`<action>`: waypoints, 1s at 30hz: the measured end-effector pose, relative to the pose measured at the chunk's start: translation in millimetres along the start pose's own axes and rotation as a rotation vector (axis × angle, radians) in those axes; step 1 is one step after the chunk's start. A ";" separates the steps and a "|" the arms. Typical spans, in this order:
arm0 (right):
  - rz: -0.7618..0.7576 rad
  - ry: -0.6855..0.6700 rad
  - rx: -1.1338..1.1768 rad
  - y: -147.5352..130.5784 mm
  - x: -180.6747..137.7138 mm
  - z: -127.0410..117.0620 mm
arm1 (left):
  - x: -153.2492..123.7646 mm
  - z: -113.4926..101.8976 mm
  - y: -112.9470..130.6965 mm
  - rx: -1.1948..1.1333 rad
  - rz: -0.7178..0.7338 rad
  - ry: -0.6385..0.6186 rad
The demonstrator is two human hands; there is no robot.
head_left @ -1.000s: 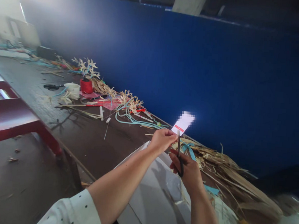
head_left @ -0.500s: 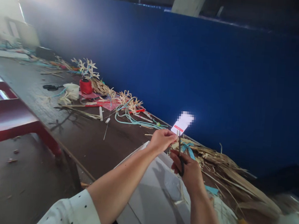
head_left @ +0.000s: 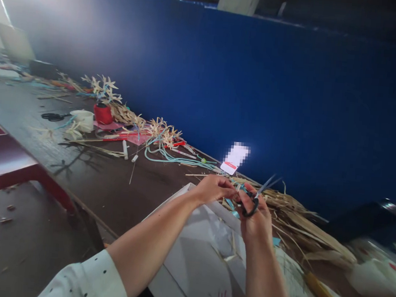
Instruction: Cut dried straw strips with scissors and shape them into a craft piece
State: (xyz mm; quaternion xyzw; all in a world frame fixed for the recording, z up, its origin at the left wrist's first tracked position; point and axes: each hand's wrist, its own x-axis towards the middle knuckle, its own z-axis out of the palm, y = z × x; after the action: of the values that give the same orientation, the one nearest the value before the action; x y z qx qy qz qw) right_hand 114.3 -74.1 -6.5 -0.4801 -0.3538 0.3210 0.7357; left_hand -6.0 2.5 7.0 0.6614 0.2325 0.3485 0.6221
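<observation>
My right hand point(head_left: 259, 217) has black-handled scissors point(head_left: 251, 206) hooked on its fingers, with the blades pointing up and to the right, away from my left hand. The thumb and fingers of my left hand point(head_left: 215, 187) are pinched on a small pale strip point(head_left: 238, 188). My right fingertips meet it there, so the two hands are almost touching. Below them is a white box point(head_left: 189, 253) with red handwritten figures. Behind my hands, a lit phone point(head_left: 229, 167) leans by the blue partition point(head_left: 290, 105).
Dried husks point(head_left: 318, 231) lie along the right. To the left are light blue cords point(head_left: 170, 157), dried-leaf flowers point(head_left: 163, 131), a red thread spool point(head_left: 103, 113), a white cup point(head_left: 83, 120) and other scissors point(head_left: 53, 116). A dark red stool point(head_left: 14, 170) stands beside the table.
The scissors have swung from upright between my hands to tilting right. My right hand has turned and risen, bringing its fingertips to my left hand's pinch. The view has shifted slightly right.
</observation>
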 end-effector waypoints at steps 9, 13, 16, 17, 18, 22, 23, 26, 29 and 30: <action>-0.026 0.031 -0.046 1.2 3.7 -5.0 | -1.2 2.6 -3.0 0.135 0.020 -0.064; -0.028 0.043 -0.077 0.9 3.9 -4.6 | -0.3 6.2 -5.4 0.089 -0.003 -0.043; -0.043 0.061 -0.081 0.6 3.8 -4.1 | -0.4 8.4 -5.1 0.017 -0.053 -0.020; -0.044 0.064 -0.085 0.4 3.8 -4.1 | -0.7 8.9 -4.7 0.000 -0.063 -0.018; -0.043 0.065 -0.089 0.3 3.6 -4.2 | -1.0 9.1 -4.3 -0.011 -0.066 -0.024; -0.036 0.063 -0.078 0.7 3.4 -4.4 | -1.8 9.0 -5.1 -0.030 -0.037 -0.062; -0.031 0.059 -0.064 1.2 3.4 -4.5 | -1.6 8.8 -6.2 -0.026 -0.031 -0.059; -0.009 0.048 -0.028 3.1 3.9 -5.1 | -0.3 8.2 -10.0 0.019 -0.023 -0.045; 0.013 0.045 -0.027 3.6 4.1 -5.9 | 0.9 7.7 -11.6 0.055 -0.028 -0.031; 0.021 0.049 -0.029 3.2 3.9 -6.1 | 1.0 7.6 -11.4 0.061 -0.031 -0.027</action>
State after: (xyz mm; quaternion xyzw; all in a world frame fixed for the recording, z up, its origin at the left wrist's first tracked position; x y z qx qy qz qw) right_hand 121.0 -72.8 -10.5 -0.5022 -0.3354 0.3118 0.7335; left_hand 1.7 -0.4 -4.0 0.6810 0.2448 0.3225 0.6101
